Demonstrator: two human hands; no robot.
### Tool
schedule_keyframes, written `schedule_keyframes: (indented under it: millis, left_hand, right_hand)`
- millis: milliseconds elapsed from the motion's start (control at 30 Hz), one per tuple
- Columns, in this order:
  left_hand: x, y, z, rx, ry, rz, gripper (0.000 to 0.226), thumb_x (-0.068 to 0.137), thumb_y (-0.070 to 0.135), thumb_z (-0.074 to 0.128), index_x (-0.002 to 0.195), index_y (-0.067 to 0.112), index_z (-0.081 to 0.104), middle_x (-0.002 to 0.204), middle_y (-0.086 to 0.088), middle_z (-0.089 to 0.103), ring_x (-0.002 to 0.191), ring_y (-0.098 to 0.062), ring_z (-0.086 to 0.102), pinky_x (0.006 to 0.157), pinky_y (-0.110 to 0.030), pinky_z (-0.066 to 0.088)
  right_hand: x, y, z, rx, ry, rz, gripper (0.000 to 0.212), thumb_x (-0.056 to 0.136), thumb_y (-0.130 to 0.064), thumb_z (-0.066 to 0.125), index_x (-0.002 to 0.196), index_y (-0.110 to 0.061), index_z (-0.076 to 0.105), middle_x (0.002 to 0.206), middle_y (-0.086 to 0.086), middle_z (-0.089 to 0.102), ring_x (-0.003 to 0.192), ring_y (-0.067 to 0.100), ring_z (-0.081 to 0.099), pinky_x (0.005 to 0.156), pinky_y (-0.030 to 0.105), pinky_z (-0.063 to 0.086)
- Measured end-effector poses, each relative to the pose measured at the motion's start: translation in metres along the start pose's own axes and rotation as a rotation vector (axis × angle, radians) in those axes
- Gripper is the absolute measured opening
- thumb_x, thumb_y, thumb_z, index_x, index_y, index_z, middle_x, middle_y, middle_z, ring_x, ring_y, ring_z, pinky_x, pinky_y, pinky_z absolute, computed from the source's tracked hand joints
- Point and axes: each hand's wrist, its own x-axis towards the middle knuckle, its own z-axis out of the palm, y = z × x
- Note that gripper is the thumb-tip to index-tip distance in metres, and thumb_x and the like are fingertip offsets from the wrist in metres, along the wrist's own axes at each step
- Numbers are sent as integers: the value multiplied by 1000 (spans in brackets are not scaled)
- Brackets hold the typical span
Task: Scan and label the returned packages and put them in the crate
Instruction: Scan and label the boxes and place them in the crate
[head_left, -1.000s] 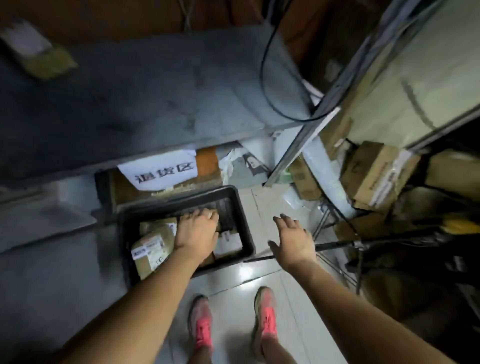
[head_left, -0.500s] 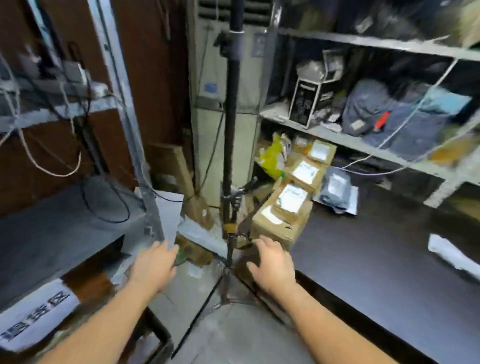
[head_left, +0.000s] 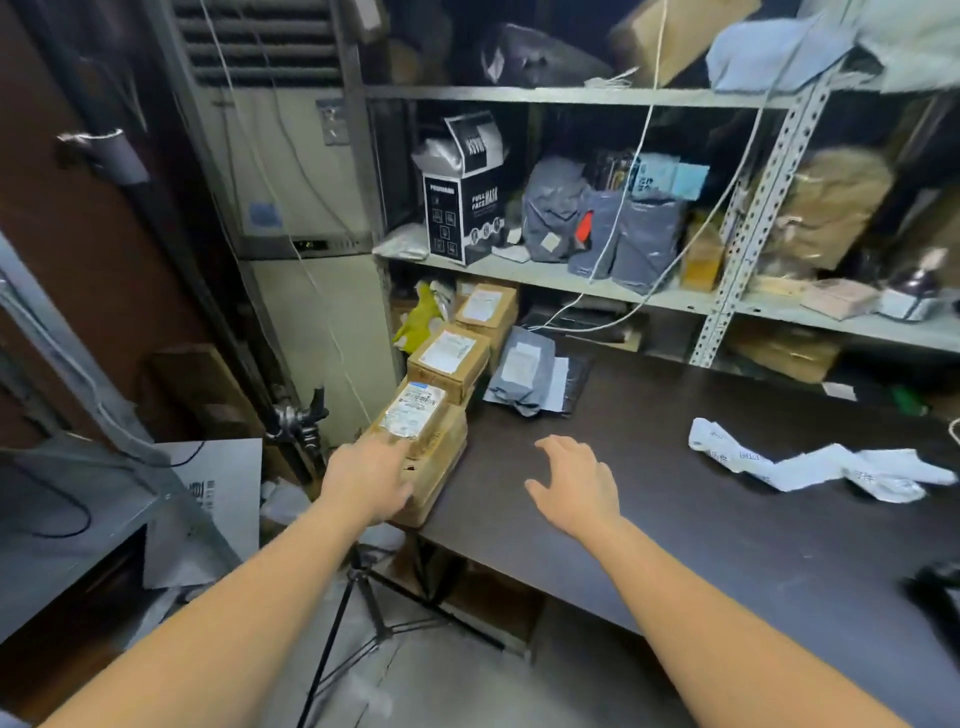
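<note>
**A:** The dark table (head_left: 675, 467) is carrying the work. A row of cardboard packages (head_left: 451, 358) is running along its left edge toward the shelf rack (head_left: 571, 96), and a grey mailer (head_left: 524, 374) is lying just beside the middle box.

**B:** You are reaching for the nearest package (head_left: 431, 467), which is sitting at the table's front-left corner. Your left hand (head_left: 366, 478) is resting on its near top edge with the fingers lying fairly straight over the cardboard, not yet wrapping it. Your right hand (head_left: 574, 486) is hovering above bare table with the fingers spread and holding nothing.

**A:** To do this step well, you are probably best bringing that right hand across to the box's far side, so that two hands are lifting it. You are also wise to be keeping the shipping label (head_left: 414, 410) facing up and uncovered for the scan.

**B:** Compared with a second ago, you are no longer bending over the floor crate with your left hand among its boxes, and the crate is now out of view. Half a second ago both hands were in the air short of the row, whereas now the left one is touching the package.
</note>
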Motion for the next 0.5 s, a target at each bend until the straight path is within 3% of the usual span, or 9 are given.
schedule_keyframes:
  millis: [267, 400, 500]
  left_hand:
    - [83, -29, 17, -56, 18, -109, 54, 91, 54, 52, 133, 21, 49, 120, -2, 57, 114, -23, 57, 84, -39, 52]
    - [116, -45, 39, -183, -36, -149, 83, 86, 64, 55, 151, 19, 32, 127, -4, 56, 118, -23, 56, 87, -39, 54]
    - [130, -48, 54, -290, -60, -167, 100, 73, 78, 61, 150, 21, 33, 124, -3, 57, 116, -23, 56, 89, -38, 52]
  right_hand:
    - [105, -23, 9, 58, -33, -58, 59, 94, -37, 64, 147, -21, 44, 147, 0, 50, 135, 22, 46, 104, 43, 44]
    - [158, -52, 31, 161, -114, -107, 60, 93, -36, 66, 147, -20, 46, 144, 3, 53, 133, 23, 48, 102, 42, 47]
    - [188, -72, 56, 261, -186, -102, 60, 90, -35, 68, 145, -17, 49, 140, 5, 56, 130, 25, 52, 103, 37, 44]
